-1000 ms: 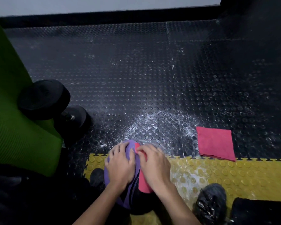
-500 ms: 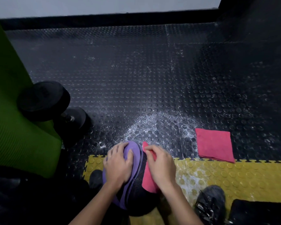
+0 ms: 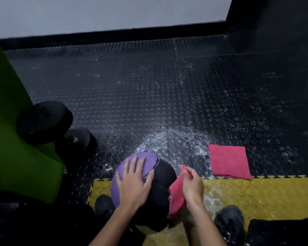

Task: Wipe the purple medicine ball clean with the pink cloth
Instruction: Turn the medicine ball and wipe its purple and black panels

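While the left hand (image 3: 133, 183) lies flat, fingers spread, on top of the ball (image 3: 163, 183), the right hand (image 3: 192, 185) clutches a pink cloth (image 3: 176, 194) against the ball's right side. The ball sits where black floor (image 3: 149, 95) meets yellow mat (image 3: 256, 192). A second cloth (image 3: 229, 161) lies folded to the right; a dumbbell (image 3: 48, 121) sits left.

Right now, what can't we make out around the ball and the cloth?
All head view:
- medicine ball: underside and near side hidden by its own bulk and the forearms. The patch under the left hand is covered by the palm.
- pink cloth: how much of it touches the ball is hidden by the right hand and its grip.
- dumbbell: the marking on its end is too dim to read.
- green mat: cut off by the left edge.
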